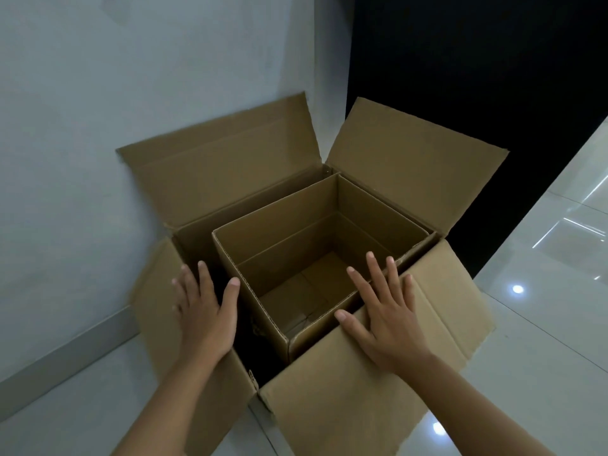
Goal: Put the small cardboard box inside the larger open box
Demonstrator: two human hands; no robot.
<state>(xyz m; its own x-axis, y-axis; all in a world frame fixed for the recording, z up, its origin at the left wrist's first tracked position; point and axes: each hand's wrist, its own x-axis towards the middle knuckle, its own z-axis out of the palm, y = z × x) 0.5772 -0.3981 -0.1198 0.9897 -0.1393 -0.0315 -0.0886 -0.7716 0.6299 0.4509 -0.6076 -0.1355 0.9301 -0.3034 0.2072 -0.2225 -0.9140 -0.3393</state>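
- A pale grey plastered wall (131, 93) fills the left side, meeting a glossy white tiled floor (543, 324) along a grey skirting strip (65, 353).
- The larger open box of brown corrugated cardboard (230, 172) stands on the floor against that wall, with all four of its top flaps folded outward.
- The left hand (205, 311) is open, fingers spread and palm down, over the near-left flap; it grips nothing, and I cannot tell whether it presses on the flap or hovers just above it.
- A dark gap shows just right of this hand, between the larger box's left wall and what sits inside.
- The small cardboard box, brown and open-topped (296, 238), is already down inside the larger one, upright, with its rim near the level of the outer rim. It sits shifted toward the right and near walls, and its bottom shows bare.
- The right hand (385, 311) is also open and flat, fingers splayed, lying on the near-right flap with the fingertips reaching past the small box's near edge; it holds nothing.
- Judged from this, the placing looks done: both hands are free of the small box. At most, clearing the hands away remains.
- A black panel or dark opening (477, 77) stands at the far right.
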